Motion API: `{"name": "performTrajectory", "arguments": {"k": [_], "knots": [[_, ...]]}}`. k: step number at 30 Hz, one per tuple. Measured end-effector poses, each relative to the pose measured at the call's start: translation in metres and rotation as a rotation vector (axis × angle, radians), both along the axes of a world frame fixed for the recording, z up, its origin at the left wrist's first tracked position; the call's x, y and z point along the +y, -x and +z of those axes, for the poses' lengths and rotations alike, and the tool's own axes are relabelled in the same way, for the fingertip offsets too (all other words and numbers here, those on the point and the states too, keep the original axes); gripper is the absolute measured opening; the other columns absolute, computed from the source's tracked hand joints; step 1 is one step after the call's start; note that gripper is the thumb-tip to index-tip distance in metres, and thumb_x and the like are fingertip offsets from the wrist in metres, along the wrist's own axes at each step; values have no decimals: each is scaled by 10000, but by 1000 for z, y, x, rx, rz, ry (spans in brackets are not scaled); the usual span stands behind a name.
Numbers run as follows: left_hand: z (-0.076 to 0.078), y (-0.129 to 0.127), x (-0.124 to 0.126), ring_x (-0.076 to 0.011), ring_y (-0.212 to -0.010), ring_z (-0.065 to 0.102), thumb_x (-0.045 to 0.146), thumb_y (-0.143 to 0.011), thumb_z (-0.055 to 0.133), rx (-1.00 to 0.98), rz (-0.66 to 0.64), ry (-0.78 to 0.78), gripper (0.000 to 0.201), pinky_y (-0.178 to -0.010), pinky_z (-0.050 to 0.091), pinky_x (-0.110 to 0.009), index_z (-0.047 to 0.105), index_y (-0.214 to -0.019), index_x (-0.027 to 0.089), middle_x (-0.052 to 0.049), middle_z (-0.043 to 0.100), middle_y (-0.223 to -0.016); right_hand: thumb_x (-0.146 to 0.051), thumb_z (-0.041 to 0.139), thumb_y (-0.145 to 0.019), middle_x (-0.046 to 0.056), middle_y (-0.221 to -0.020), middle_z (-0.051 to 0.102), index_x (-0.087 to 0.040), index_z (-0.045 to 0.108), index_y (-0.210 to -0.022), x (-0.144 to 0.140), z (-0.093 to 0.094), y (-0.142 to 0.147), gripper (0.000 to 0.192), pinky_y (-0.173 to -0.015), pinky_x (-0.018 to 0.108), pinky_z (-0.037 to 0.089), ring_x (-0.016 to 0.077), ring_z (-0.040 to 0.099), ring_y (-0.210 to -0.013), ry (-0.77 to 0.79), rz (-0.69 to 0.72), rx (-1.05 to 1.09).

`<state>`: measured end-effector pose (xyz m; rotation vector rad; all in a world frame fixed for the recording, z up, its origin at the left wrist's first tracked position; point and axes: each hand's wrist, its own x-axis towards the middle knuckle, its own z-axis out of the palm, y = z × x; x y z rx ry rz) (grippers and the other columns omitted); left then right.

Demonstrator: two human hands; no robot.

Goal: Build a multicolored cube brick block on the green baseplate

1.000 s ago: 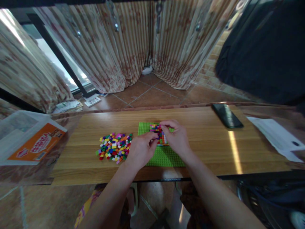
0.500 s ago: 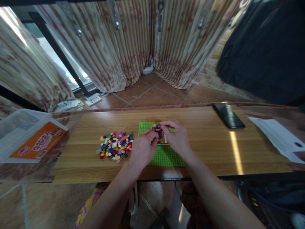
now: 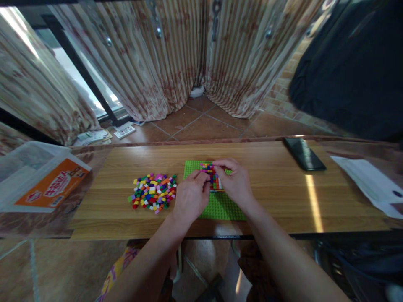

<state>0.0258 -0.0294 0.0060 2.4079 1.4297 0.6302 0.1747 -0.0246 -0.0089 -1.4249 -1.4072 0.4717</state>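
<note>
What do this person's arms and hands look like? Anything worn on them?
Both forearms are bare up to the picture's lower edge: no sleeves, gloves or watch show. The left hand and right hand show no rings that I can make out.

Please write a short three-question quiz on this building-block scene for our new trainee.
1. True or false: the loose bricks lie to the left of the green baseplate.
2. What does the left hand touch? A the phone; B the brick block; C the plastic box.
3. Fill in: the right hand rests over the ____ baseplate.

Key: 1 true; 2 B; 3 green.
</note>
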Motion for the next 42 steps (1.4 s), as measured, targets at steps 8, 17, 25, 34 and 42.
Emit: {"name": "performTrajectory", "arguments": {"k": [8, 17, 25, 34, 42], "knots": [[-3, 0, 0, -160, -765, 600, 180, -903, 488, 32, 0, -51, 150, -673, 447, -267, 628, -859, 210, -23, 635, -870, -251, 566, -815, 47, -876, 706, -222, 721, -834, -1, 1, 0, 159, -811, 352, 511, 196, 657, -852, 1, -8, -1], [-2, 1, -3, -161, -766, 597, 170, -901, 472, 36, -36, -37, 166, -683, 449, -269, 630, -859, 202, -31, 623, -858, -246, 569, -808, 48, -865, 710, -214, 723, -816, 0, 1, -1, 158, -803, 345, 502, 194, 655, -843, 16, -34, 12], [0, 8, -2, -160, -808, 620, 187, -890, 525, -46, -10, -37, 141, -731, 475, -267, 662, -924, 203, -28, 657, -894, -256, 572, -799, 57, -891, 712, -196, 730, -832, 0, 3, -3, 172, -806, 352, 495, 209, 656, -856, 31, -90, 15], [-8, 7, -13, -162, -845, 617, 202, -935, 469, 92, -82, -88, 259, -724, 492, -275, 632, -1131, 244, -23, 643, -971, -328, 521, -845, 108, -1010, 686, -159, 710, -988, 5, -6, -10, 290, -869, 386, 476, 232, 627, -936, 131, -182, -154], [-7, -2, -19, -200, -861, 605, 158, -928, 451, 267, -60, -163, 282, -707, 492, -315, 621, -1149, 197, -56, 641, -994, -345, 403, -907, 146, -1050, 689, -128, 680, -1076, 12, -20, 1, 390, -935, 420, 434, 261, 598, -1012, 241, -152, -262]]}}
